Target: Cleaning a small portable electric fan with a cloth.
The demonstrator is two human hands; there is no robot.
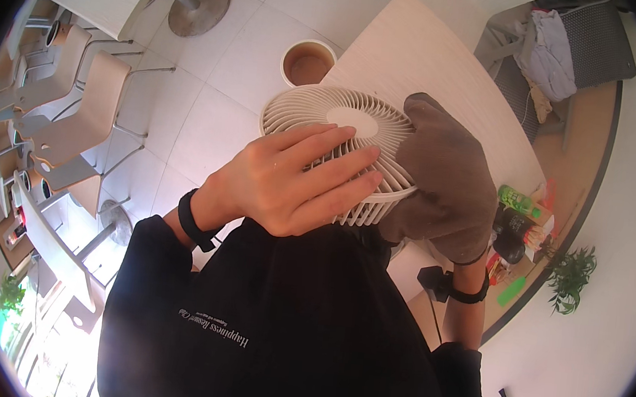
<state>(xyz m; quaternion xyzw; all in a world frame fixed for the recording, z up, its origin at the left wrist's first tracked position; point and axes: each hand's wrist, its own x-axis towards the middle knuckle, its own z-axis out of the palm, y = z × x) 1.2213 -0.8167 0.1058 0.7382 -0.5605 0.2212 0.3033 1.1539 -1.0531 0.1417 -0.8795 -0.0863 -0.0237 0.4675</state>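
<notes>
A round cream plastic fan head (354,123) with a slatted grille is held up in front of my body. Bare, my left hand (308,180) lies across the front of the grille, fingers spread over the slats near the hub. A brown-grey cloth mitt (446,176) covers my right hand (434,158), which grips the fan's right rim and side. The fingers inside the cloth are hidden. Both wrists wear black bands. What lies under the fan is mostly hidden by my hands and my black top.
A light wooden table (418,53) lies beyond the fan, with a round bin (308,64) at its left. Chairs (88,107) and other tables stand left. At right are a bottle (517,200), packages and a plant (571,280); a chair (596,47) holds grey cloth (550,54).
</notes>
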